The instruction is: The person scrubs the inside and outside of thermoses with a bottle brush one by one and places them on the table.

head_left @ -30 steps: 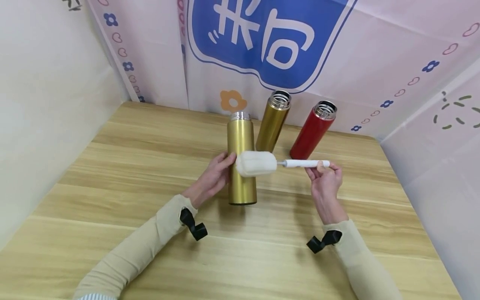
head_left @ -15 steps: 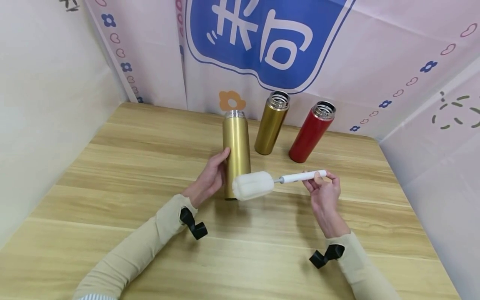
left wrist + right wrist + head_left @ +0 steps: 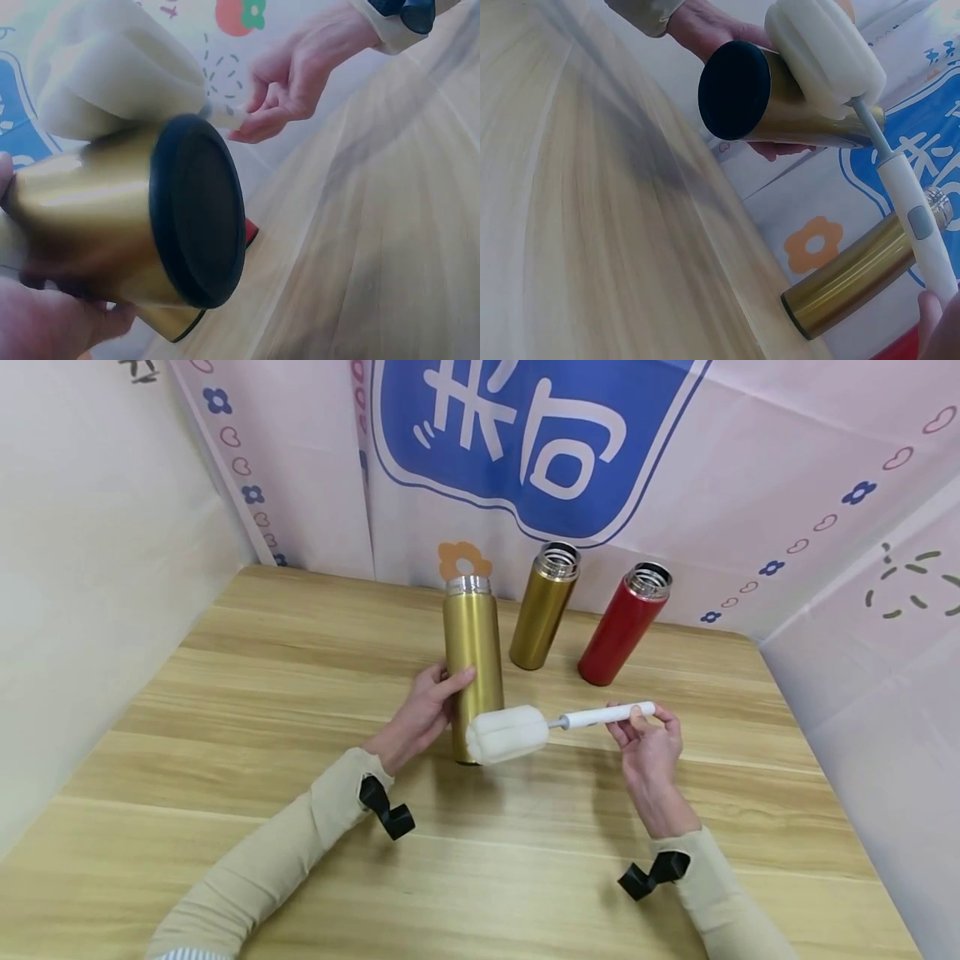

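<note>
My left hand [image 3: 423, 706] grips a gold thermos bottle [image 3: 472, 635] round its side, the thumb lying across the front. The bottle is held up above the table with its lidless steel neck on top; its black base [image 3: 199, 210] faces the left wrist camera. My right hand [image 3: 652, 752] pinches the end of a sponge bottle brush [image 3: 510, 735] by its white handle [image 3: 911, 202]. The brush lies nearly level, sponge head pointing left, and that head overlaps the lower part of the bottle in the head view. Both wrist views show the sponge right beside the bottle's wall.
Behind my hands, a second gold bottle [image 3: 543, 610] and a red bottle [image 3: 624, 627] stand lidless near the back of the wooden table [image 3: 480, 877]. A printed cloth backdrop [image 3: 300, 468] rises behind them, with pale walls on both sides.
Over the second, the brush has come down toward me and tilted slightly, and the held bottle has shifted a little left. Since half a second ago, my left thumb has moved farther across the bottle.
</note>
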Tool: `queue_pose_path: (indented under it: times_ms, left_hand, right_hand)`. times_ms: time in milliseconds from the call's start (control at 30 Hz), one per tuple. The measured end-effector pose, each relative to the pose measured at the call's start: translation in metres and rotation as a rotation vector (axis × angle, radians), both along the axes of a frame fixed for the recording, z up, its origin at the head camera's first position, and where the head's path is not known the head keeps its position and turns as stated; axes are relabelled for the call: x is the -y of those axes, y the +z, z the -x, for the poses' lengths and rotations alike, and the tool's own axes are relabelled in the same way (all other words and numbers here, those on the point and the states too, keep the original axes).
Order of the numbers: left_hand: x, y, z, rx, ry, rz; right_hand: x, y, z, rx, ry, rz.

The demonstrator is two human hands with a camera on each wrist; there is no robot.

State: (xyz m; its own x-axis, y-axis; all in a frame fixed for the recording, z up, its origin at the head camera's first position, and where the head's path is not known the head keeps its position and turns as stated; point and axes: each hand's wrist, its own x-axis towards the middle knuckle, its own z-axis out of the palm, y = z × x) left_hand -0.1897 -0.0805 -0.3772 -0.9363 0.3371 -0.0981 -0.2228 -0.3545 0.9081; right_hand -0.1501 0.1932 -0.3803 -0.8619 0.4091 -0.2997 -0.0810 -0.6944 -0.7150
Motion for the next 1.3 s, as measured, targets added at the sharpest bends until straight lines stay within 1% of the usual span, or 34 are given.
queue_pose_path:
  times_ms: [233, 333, 400, 533, 667, 900, 1100, 1300]
  left_hand:
    - [0.002, 0.0, 0.001, 0.006, -0.017, -0.022]
    - [0.001, 0.0, 0.001, 0.0, -0.031, -0.019]
    - [0.001, 0.0, 0.0, -0.002, -0.041, -0.001]
    - [-0.001, 0.0, 0.0, -0.014, -0.069, 0.059]
    - [-0.002, 0.001, -0.002, -0.026, -0.081, 0.087]
    - [-0.002, -0.001, -0.006, -0.05, -0.121, 0.099]
    - [-0.001, -0.003, -0.008, -0.08, -0.148, 0.123]
    - [-0.001, -0.005, -0.008, -0.095, -0.194, 0.1]
  right_hand:
    - [-0.001, -0.002, 0.0, -0.006, -0.004, -0.01]
    - [-0.002, -0.001, 0.002, -0.012, -0.026, -0.023]
    - [-0.002, 0.0, 0.004, -0.015, -0.036, -0.03]
    - [-0.002, 0.003, 0.011, -0.009, -0.049, 0.0]
    - [-0.003, 0.008, 0.02, -0.008, -0.079, 0.016]
    - [-0.008, 0.016, 0.034, -0.017, -0.155, 0.057]
    - [-0.01, 0.023, 0.043, -0.013, -0.199, 0.074]
    - [-0.01, 0.031, 0.051, -0.03, -0.251, 0.106]
